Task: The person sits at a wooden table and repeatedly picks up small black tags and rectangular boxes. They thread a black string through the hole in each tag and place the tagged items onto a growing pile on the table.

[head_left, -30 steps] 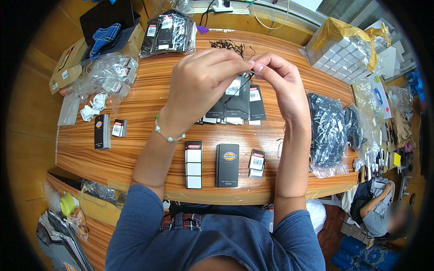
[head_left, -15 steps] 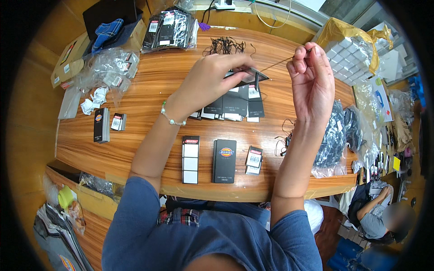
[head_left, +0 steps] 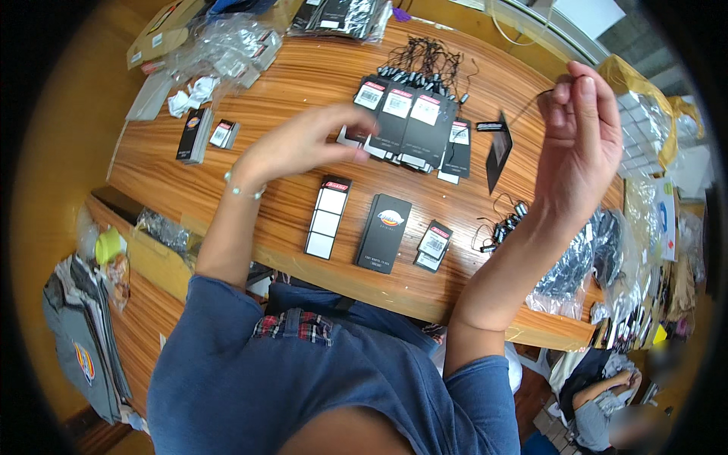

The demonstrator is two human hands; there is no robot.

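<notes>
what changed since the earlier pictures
The left hand has let go of the black tag and moved left, to the left side of the tag pile. The black tag now hangs from its cord, which the right hand still holds. The black tag stack and small label stack stay put.

Just right of the grip (head_left: 576,136), white boxes (head_left: 641,121) sit under clear plastic and yellow tape (head_left: 620,73). Well left of the grip lie crumpled white paper (head_left: 199,91), a clear plastic bag (head_left: 216,49) and brown cardboard (head_left: 171,38). Far left and lower, grey clothes (head_left: 72,318) hang near something yellow-green (head_left: 110,246). Below the grip, rightward, are a yellow note (head_left: 660,334) and a co-worker (head_left: 595,417).
</notes>
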